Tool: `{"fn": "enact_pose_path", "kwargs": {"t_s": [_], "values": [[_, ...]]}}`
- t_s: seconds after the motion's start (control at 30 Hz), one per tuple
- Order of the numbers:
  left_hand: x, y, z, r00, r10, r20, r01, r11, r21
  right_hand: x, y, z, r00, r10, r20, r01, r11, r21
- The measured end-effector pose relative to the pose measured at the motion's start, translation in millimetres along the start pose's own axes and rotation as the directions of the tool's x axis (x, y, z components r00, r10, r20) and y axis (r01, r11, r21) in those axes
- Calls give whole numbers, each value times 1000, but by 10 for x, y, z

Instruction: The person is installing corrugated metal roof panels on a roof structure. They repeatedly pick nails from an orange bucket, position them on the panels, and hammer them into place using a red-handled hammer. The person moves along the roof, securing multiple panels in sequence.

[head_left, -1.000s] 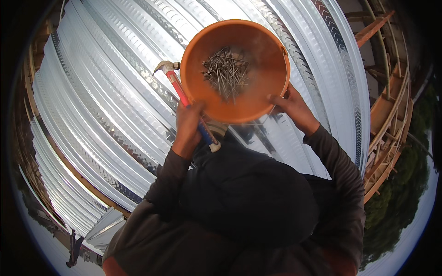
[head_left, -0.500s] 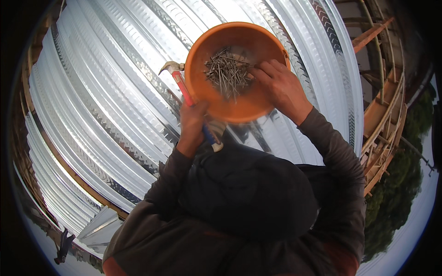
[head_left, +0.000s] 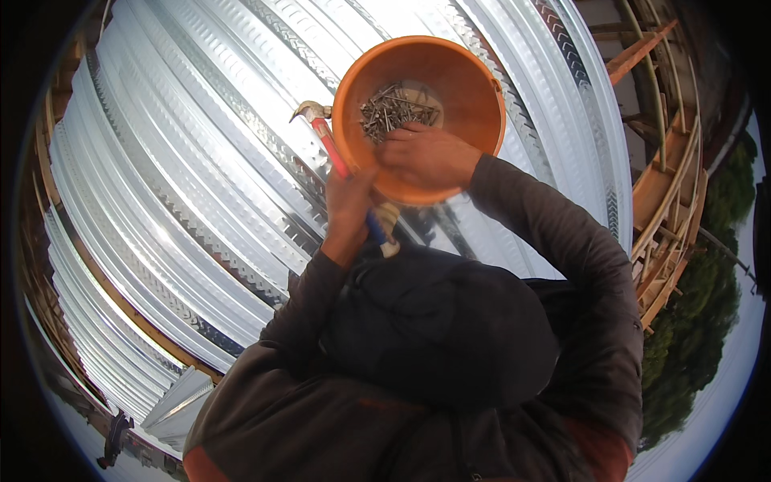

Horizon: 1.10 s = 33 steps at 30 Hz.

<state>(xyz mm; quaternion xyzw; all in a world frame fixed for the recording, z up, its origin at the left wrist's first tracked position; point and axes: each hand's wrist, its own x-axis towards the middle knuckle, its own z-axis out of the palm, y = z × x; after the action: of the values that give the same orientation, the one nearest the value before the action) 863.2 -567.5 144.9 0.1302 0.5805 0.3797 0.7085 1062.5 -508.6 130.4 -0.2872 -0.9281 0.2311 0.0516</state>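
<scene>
An orange bucket (head_left: 474, 100) stands in front of me with a loose heap of metal nails (head_left: 392, 108) on its bottom. Inside it my right hand (head_left: 426, 156) reaches down, fingers curled closed at the near edge of the nails; the fingertips are partly hidden. My left hand (head_left: 348, 202) is wrapped around a claw hammer (head_left: 330, 149) with a red and blue handle. The hammer's head points away from me, beside the bucket's left side. The left fingers lie against the near left rim of the bucket, and whether they also grip it is hidden.
Ribbed silver metal sheets (head_left: 177, 161) spread beneath and around the bucket. Wooden framing (head_left: 671, 193) runs along the right edge, with trees (head_left: 695, 353) beyond. At the far lower left is another person (head_left: 116, 438), beside a folded metal sheet (head_left: 181, 406).
My right hand has moved left and nearer to me within the bucket, from the right of the nails to their near edge. The hammer and left hand have shifted slightly right.
</scene>
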Motion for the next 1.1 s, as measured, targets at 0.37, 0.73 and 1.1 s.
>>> {"fn": "enact_pose_path", "kwargs": {"t_s": [0.37, 0.73, 1.1], "values": [[27, 46, 109, 997, -49, 53, 48, 999, 26, -235, 1157, -983, 919, -190, 345, 384, 622, -682], [-7, 34, 113, 995, -58, 82, 58, 998, -4, 65, 374, 123, 988, 51, 148, 70, 707, -704], [-80, 173, 261, 996, -39, 85, 41, 999, -22, 239, 658, -290, 968, 186, -169, -248, 613, -750]]}}
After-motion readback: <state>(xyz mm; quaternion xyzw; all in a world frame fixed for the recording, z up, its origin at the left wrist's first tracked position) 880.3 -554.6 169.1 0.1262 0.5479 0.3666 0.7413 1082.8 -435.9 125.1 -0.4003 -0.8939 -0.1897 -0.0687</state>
